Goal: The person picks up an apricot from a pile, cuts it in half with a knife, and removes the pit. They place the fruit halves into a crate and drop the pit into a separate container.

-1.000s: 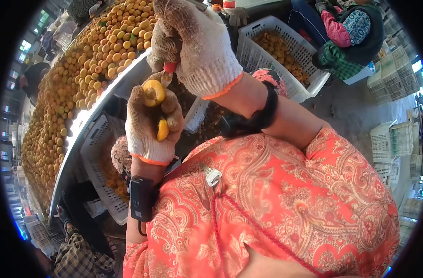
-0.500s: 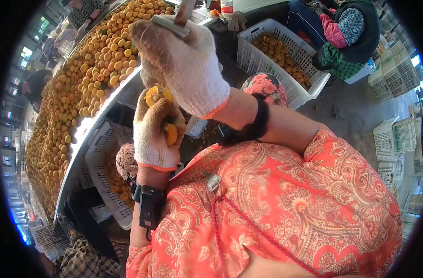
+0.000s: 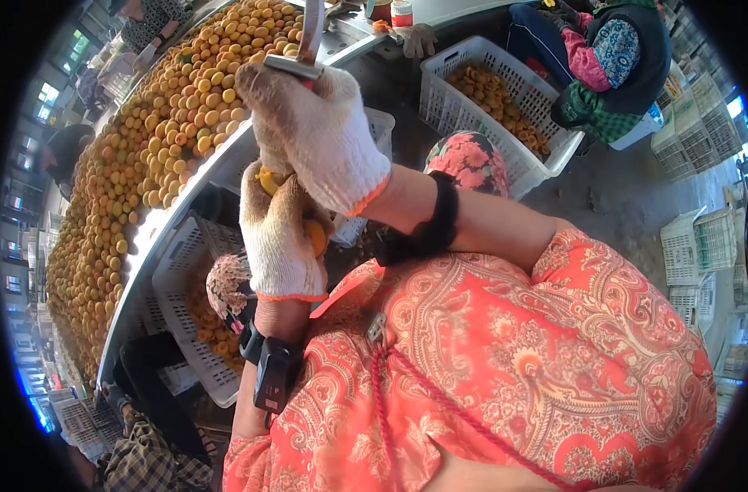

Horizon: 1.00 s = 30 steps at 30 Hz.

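My right hand [image 3: 329,135], in a soiled white knit glove, is closed around a knife [image 3: 312,34]; its metal blade points up and away. Just below, my gloved left hand [image 3: 280,242] is closed on a cut apricot [image 3: 267,180], mostly covered by the fingers. A second orange piece of apricot [image 3: 316,237] shows at the right side of the left palm. The two hands touch or overlap at the fruit, so the exact contact is hidden. Beyond them, whole apricots [image 3: 165,148] are heaped on a long metal-edged table [image 3: 173,215].
White crates with cut fruit stand at right [image 3: 546,168] and below the table's edge [image 3: 165,287]. A person [image 3: 612,49] sits at upper right; another person [image 3: 157,25] is across the table. A cup [image 3: 401,12] and a glove [image 3: 416,39] lie on the far ledge.
My right hand has come down and left onto the fruit, and the knife blade is more upright. My left hand has turned slightly, covering more of the apricot.
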### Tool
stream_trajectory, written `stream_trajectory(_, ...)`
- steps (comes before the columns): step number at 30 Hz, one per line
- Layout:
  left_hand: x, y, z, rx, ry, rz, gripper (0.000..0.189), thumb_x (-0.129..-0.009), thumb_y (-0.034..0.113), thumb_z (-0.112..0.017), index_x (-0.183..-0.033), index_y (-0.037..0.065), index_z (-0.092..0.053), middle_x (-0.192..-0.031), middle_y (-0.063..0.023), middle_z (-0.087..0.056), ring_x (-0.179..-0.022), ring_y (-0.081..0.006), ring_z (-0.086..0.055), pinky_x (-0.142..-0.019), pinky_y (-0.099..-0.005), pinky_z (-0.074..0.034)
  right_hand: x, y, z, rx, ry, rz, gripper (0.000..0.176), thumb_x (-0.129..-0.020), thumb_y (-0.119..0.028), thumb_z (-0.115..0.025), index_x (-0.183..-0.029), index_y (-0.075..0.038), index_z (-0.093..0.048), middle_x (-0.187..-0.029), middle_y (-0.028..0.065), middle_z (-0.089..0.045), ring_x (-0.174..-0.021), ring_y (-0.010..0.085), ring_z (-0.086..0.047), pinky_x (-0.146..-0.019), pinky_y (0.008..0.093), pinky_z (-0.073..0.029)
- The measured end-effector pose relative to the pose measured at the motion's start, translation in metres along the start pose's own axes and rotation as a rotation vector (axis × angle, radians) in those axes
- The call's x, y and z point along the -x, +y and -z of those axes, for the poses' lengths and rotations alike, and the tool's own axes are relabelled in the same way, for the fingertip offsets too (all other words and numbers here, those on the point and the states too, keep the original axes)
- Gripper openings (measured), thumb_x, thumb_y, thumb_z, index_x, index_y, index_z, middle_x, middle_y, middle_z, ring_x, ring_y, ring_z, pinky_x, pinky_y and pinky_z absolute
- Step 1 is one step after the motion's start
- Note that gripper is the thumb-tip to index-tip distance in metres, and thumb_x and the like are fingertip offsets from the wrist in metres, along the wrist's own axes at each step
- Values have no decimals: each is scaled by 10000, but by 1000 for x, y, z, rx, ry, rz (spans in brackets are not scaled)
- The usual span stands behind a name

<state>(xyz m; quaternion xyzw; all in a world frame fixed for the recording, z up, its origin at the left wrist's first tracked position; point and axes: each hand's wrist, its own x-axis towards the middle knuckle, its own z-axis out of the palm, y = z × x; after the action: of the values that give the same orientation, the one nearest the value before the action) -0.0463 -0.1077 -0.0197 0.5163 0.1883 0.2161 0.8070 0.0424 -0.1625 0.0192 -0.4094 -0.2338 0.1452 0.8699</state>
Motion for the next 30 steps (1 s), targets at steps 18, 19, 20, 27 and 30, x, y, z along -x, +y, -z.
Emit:
stream_trajectory(18, -7, 4, 16, 265, -142, 218, 240, -895, 63, -614, -1128, 73, -559, -938, -61, -601, -755, -109, -609, -538, -186, -502, -9, -12, 4, -282, -27, 43, 212, -910, -176, -684, -756, -44, -622, -580, -23, -530, -463, 54, -503, -404, 231, -375)
stream_trajectory(19, -7, 4, 15, 254, -134, 215, 261, -888, 48, -619, -1141, 64, -556, -929, -67, -602, -733, -110, -607, -529, -186, -495, -8, -10, 4, -213, -30, 75, 221, -913, -179, -680, -748, -45, -618, -577, -22, -531, -465, 56, -506, -406, 231, -377)
stream_trajectory(20, -7, 4, 15, 241, -128, 215, 283, -882, 33, -624, -1154, 56, -552, -919, -73, -604, -710, -111, -604, -520, -185, -489, -7, -9, 5, -145, -28, 108, 230, -917, -181, -677, -741, -46, -615, -575, -20, -532, -466, 58, -510, -407, 231, -379)
stream_trajectory(27, -6, 2, 13, 198, -142, 194, 291, -882, 21, -622, -1161, 35, -541, -845, -69, -590, -588, -106, -560, -458, -192, -416, -6, 0, 9, -32, -66, 129, 132, -939, -187, -668, -890, -65, -658, -651, 3, -566, -495, 99, -524, -452, 266, -407)
stream_trajectory(30, -4, -1, 13, 133, -144, 148, 272, -891, 28, -603, -1154, 31, -531, -822, -61, -575, -564, -101, -534, -449, -197, -392, -4, -2, 6, 6, -36, 213, 233, -906, -186, -688, -733, -57, -600, -554, -17, -518, -449, 67, -500, -396, 238, -371)
